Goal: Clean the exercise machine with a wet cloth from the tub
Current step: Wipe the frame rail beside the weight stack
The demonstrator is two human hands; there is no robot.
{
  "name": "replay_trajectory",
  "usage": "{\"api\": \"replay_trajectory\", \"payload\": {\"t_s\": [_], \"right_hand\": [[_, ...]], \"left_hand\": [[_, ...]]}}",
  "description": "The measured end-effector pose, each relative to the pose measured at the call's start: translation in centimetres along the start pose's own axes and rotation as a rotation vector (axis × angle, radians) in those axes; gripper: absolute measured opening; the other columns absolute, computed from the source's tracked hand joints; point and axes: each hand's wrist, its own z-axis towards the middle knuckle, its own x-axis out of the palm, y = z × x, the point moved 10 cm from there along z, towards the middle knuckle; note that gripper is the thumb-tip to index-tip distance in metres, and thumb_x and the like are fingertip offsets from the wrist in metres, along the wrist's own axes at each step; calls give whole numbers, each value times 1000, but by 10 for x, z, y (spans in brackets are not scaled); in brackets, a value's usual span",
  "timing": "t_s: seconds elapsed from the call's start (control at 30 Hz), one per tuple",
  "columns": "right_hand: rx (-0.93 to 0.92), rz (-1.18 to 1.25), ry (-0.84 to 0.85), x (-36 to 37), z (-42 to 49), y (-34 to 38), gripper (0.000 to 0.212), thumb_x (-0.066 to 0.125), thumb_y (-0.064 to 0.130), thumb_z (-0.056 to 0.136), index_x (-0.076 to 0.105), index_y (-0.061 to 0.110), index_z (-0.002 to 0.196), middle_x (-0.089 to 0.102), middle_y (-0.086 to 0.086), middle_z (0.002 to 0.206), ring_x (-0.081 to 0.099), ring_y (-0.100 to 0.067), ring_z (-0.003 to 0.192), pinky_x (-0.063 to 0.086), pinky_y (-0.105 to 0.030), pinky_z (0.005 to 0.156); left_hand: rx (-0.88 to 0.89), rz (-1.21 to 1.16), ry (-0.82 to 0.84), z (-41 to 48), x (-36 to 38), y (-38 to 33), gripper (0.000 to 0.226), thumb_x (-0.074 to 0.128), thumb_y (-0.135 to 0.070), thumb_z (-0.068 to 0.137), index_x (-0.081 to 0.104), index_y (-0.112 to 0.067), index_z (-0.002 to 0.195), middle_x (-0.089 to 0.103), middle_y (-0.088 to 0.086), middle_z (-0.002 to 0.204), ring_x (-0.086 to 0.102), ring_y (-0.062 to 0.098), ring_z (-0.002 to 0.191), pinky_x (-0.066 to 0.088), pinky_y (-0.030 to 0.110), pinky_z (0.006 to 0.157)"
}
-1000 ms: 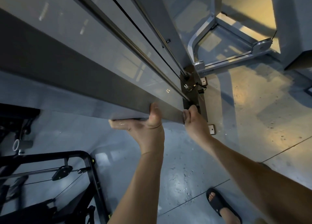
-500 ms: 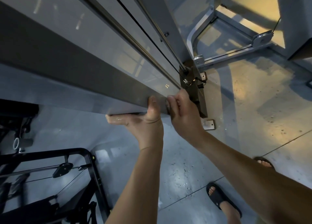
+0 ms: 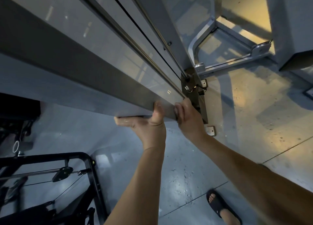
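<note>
At the foot of the exercise machine, a person leans over and looks straight down its upright. A long grey panel runs down the machine's side, with a steel guide rod and a black cable alongside it, all meeting at a dark base plate on the floor.

Both hands are at the panel's lower end, close together but not touching. The left hand clasps the bottom edge, thumb pressed up on the front face and fingers reaching left beneath the edge; its skin looks wet. The right hand grips the panel's right corner, with the fingers wrapped behind it and out of sight. Whether a cloth sits under either palm I cannot tell.

Lower left stands a black frame carrying a pulley. Lower right, a foot in a dark sandal rests on the floor.
</note>
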Motion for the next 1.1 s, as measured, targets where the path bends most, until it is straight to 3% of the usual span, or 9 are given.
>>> {"api": "replay_trajectory", "payload": {"t_s": [0.1,0.23,0.37,0.43,0.5,0.67,0.77,0.93,1.1], "right_hand": [[-37,52,2,-3,-3,10,27,43,38,107,41,15,92,53,4,70,59,-21,64,48,-46,59],[-281,169,-40,-23,3,96,21,47,32,106,47,14,96,57,13,76,62,-13,71,47,-31,61],[-397,109,-60,-28,7,120,18,47,25,107,40,25,91,56,7,75,58,-12,67,41,-20,61],[-231,96,8,-21,-3,88,26,45,25,109,37,32,85,53,8,75,54,-10,67,37,-20,60],[-138,52,109,-14,-14,69,23,42,29,109,39,30,86,53,9,76,56,-10,70,36,-24,60],[-392,90,-79,-37,-8,162,14,45,29,106,40,28,93,49,22,72,52,7,65,36,-11,59],[-541,116,-72,-35,-12,182,12,41,32,107,38,33,95,47,24,77,51,3,66,42,-20,62],[-268,22,14,-20,-17,98,14,42,30,108,43,28,94,51,17,78,56,-3,70,41,-29,63],[-502,155,-120,-33,-8,167,11,41,30,107,45,25,98,52,13,81,55,-9,68,45,-29,62]], "left_hand": [[-6,46,25,0,1,-2,89,84,-42,65,20,-36,126,31,19,142,45,35,130,52,43,105],[-46,266,181,0,-3,-2,102,80,-65,70,19,-9,130,32,22,137,44,31,129,51,47,102],[41,368,372,-4,-17,-12,88,49,-72,91,24,1,133,47,16,127,52,4,108,47,22,92],[-38,338,362,-3,-28,-15,56,34,-61,99,34,-13,129,53,-6,118,52,1,99,45,27,93],[-139,302,323,-2,-36,-19,36,20,-55,107,39,-31,125,53,-24,116,55,2,112,47,40,103],[-229,249,301,-3,-40,-26,40,14,-46,110,44,-27,129,55,-17,130,55,5,127,44,47,112],[-234,261,292,-7,-41,-21,48,15,-51,109,42,-21,136,54,-12,133,53,9,130,43,48,113],[-234,245,260,-10,-41,-19,45,17,-51,109,38,-31,142,51,-13,142,48,7,137,41,45,116],[-198,212,235,-13,-36,-21,29,19,-41,112,38,-52,130,52,-23,138,49,-4,131,38,38,116]]}}
